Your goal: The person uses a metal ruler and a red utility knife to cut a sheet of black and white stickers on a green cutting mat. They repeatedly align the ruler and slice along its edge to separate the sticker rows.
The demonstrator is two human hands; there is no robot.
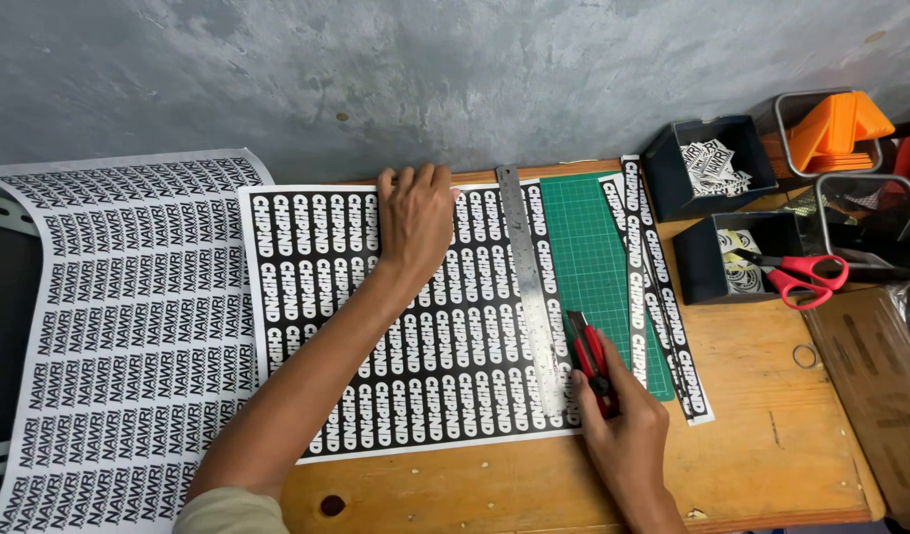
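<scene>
The left hand (413,220) lies flat on the top of a black sticker sheet (406,326) spread on the desk (752,465), just left of a steel ruler (530,297) laid down the sheet's right side. Right of the ruler, the right hand (628,440) grips a red cutter (591,361) with its tip at the ruler's edge, over a green mat (589,257). Further right of the ruler lie cut strips (663,297), black bins (707,163) and red scissors (803,274).

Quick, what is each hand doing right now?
Left hand: open, pressing flat on the black sticker sheet.
Right hand: closed, holding the red utility knife beside the metal ruler.
</scene>
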